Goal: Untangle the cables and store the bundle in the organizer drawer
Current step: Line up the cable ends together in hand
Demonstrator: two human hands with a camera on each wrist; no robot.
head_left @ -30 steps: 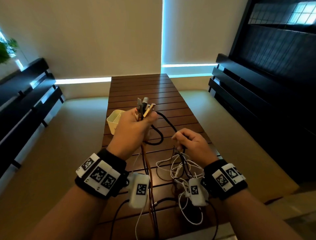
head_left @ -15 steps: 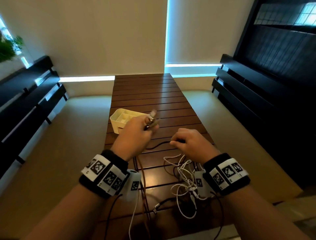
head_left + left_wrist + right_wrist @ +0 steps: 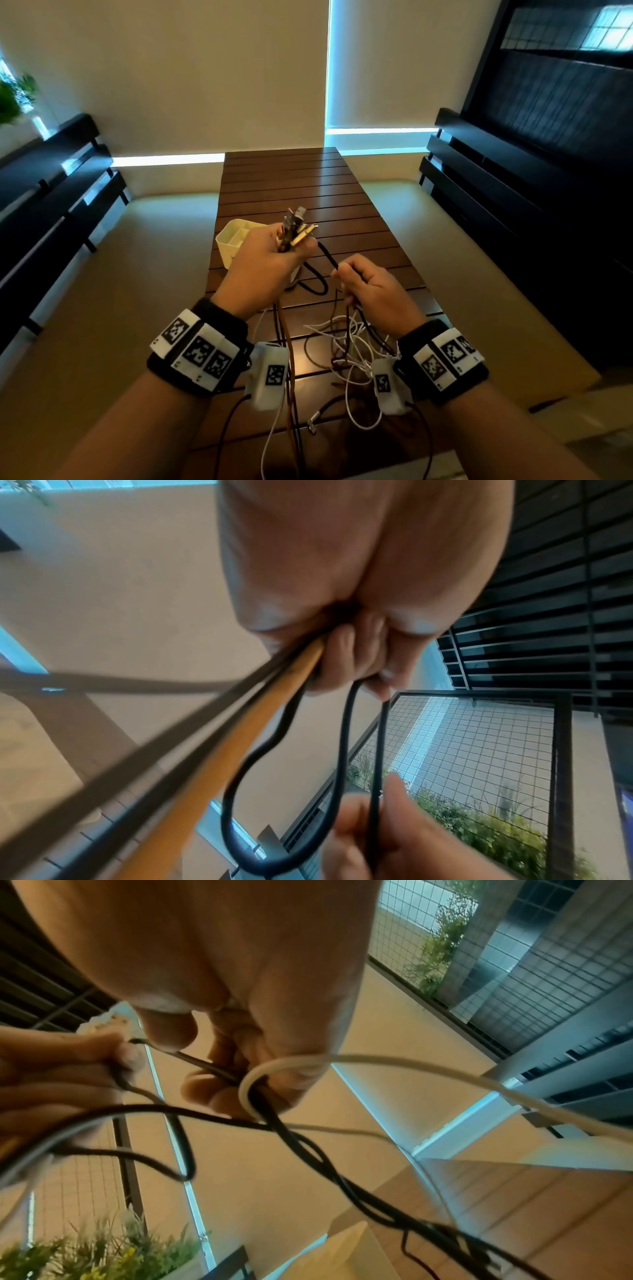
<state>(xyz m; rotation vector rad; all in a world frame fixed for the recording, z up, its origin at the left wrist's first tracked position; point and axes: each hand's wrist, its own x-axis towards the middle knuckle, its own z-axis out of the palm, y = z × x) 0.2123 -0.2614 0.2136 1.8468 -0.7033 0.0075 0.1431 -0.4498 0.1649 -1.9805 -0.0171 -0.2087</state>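
My left hand (image 3: 270, 263) is raised over the slatted wooden table (image 3: 294, 185) and grips several cable ends, whose plugs (image 3: 296, 228) stick up out of the fist. Black, brown and orange cords (image 3: 240, 723) hang from it. My right hand (image 3: 366, 284) holds a black cable (image 3: 327, 255) that runs across from the left fist, with a white cord (image 3: 342, 1060) looped over its fingers. A tangle of white and dark cables (image 3: 346, 346) lies on the table below both wrists. The cream organizer drawer (image 3: 236, 241) stands just behind the left hand, partly hidden by it.
Dark slatted benches (image 3: 51, 192) flank the table on the left and on the right (image 3: 496, 192). A pale wall with a bright window strip (image 3: 329, 102) closes the far end. A green plant (image 3: 13, 96) is at the far left.
My left hand has lifted the plug ends back up after dipping toward the drawer. My right hand has risen from the table and drawn the black cable taut between the hands.
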